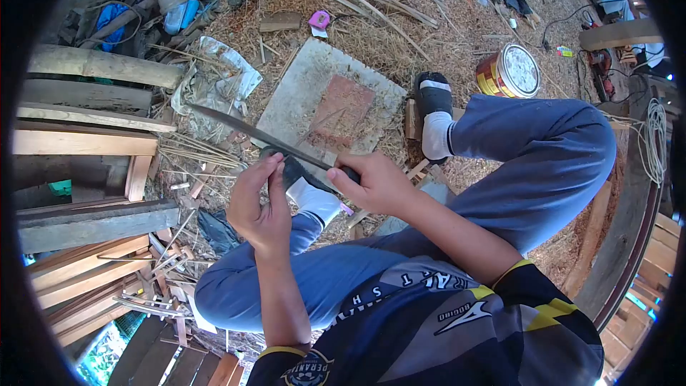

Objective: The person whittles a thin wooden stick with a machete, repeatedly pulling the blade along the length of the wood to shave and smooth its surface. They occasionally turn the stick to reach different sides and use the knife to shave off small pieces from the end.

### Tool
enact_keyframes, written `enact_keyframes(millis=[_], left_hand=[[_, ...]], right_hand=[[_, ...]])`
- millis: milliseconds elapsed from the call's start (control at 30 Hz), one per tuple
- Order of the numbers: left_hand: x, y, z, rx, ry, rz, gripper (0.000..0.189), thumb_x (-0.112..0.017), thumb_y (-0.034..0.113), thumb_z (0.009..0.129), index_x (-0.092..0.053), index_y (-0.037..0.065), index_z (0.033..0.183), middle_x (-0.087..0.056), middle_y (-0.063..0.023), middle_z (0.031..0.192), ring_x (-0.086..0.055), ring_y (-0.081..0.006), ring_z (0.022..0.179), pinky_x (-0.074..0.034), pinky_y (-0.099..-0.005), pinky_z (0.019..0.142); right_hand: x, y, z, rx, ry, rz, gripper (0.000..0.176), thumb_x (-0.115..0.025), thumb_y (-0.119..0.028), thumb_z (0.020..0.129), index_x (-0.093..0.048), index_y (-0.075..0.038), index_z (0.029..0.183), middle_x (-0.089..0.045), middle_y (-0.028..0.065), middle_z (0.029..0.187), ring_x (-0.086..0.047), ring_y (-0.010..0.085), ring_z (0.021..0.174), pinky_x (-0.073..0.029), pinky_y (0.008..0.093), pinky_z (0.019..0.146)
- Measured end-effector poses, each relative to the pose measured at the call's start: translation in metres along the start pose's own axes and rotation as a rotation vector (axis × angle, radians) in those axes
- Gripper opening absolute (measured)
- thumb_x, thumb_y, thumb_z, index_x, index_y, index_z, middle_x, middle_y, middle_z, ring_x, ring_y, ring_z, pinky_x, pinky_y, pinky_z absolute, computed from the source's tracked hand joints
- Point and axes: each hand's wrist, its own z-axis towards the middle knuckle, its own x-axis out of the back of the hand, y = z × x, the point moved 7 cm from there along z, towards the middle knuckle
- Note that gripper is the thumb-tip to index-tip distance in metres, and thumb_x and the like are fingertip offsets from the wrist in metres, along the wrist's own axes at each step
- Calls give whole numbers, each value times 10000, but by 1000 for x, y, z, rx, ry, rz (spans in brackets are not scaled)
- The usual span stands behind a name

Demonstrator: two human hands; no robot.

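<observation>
A long dark blade (243, 126) slants from the upper left down to my right hand (371, 184), which is wrapped round its dark handle. The thumb of that hand lies along the base of the blade. My left hand (261, 207) is just below the middle of the blade, its thumb and fingertips pinched together near the edge. Whatever lies between those fingertips is too small to make out. Beyond the blade, a pale square board (286, 100) with a reddish patch (344, 111) lies on the ground.
A paint bucket (518, 71) stands at the right beyond my foot. A pink tape measure (319, 21) and long bamboo strips (364, 3) lie on the shavings. Wooden planks (86, 143) are at the left. Coiled cable (654, 139) hangs at the right.
</observation>
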Motion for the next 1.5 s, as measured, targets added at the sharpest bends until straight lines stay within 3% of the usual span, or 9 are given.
enact_keyframes(millis=[167, 300, 633, 733, 933, 1133, 1267, 1400, 1500], left_hand=[[1, 2, 0, -12, -9, 0, 203, -692, -165, 905, -704, -33, 1059, -768, -153, 1010, -747, -213, 966, -589, -321, 883], [-3, 4, 1, -19, -42, -11, 222, -686, -175, 897, -703, -31, 1065, -767, -150, 1016, -743, -219, 967, -588, -324, 881], [-6, 8, 0, -73, -7, -6, 267, -686, -170, 876, -719, -9, 1087, -772, -147, 1015, -753, -245, 938, -600, -331, 827], [-9, 9, -2, -86, -30, -1, 289, -663, -189, 885, -704, -9, 1107, -768, -147, 1042, -746, -235, 966, -590, -327, 860], [-16, 16, -8, -103, -15, 7, 282, -661, -197, 883, -699, -19, 1098, -759, -158, 1021, -749, -239, 944, -600, -326, 858], [-17, 13, -10, -56, -11, 5, 216, -654, -172, 921, -696, -46, 1092, -752, -169, 1034, -744, -228, 956, -604, -329, 861], [-15, 11, -9, -40, -9, 19, 194, -658, -151, 939, -699, -50, 1099, -753, -164, 1041, -739, -217, 965, -602, -325, 863], [-18, 13, -10, -10, 8, -2, 206, -699, -135, 890, -719, -8, 1052, -782, -146, 1028, -764, -265, 944, -599, -354, 860], [-12, 2, -9, 37, 35, -12, 192, -709, -119, 899, -719, -13, 1058, -780, -149, 1026, -762, -262, 942, -596, -347, 856]], right_hand=[[1, 29, 4, -77, 41, -152, 373, -621, -366, 1011, -706, -31, 868, -609, 198, 635, -648, 376, 584, -472, 453, 562], [2, -4, -9, 43, 24, 52, 438, -602, -415, 1025, -697, -17, 869, -597, 186, 632, -611, 363, 567, -467, 467, 580], [5, 20, -3, -79, 115, 57, 410, -594, -373, 1043, -669, 9, 912, -569, 181, 644, -563, 282, 564, -435, 432, 568], [3, -3, -6, -79, 44, 111, 443, -605, -446, 1016, -697, -28, 902, -652, 237, 725, -675, 441, 716, -499, 521, 641], [-3, 12, -6, -140, 68, 48, 412, -616, -431, 1011, -688, -42, 901, -661, 219, 712, -673, 443, 691, -512, 528, 627], [-2, 5, -10, 61, 147, 9, 393, -614, -396, 1020, -682, -36, 878, -628, 181, 650, -672, 385, 627, -503, 468, 591], [-5, 39, -4, -137, 136, -27, 366, -617, -381, 1012, -683, -34, 914, -641, 193, 686, -672, 409, 661, -511, 474, 614], [-3, 8, -16, 56, 111, 59, 422, -599, -428, 1026, -711, -30, 937, -647, 216, 695, -657, 434, 664, -506, 488, 629], [-10, 50, 0, -225, 72, 14, 500, -570, -500, 1011, -712, -28, 924, -679, 253, 766, -690, 465, 765, -528, 543, 693]])
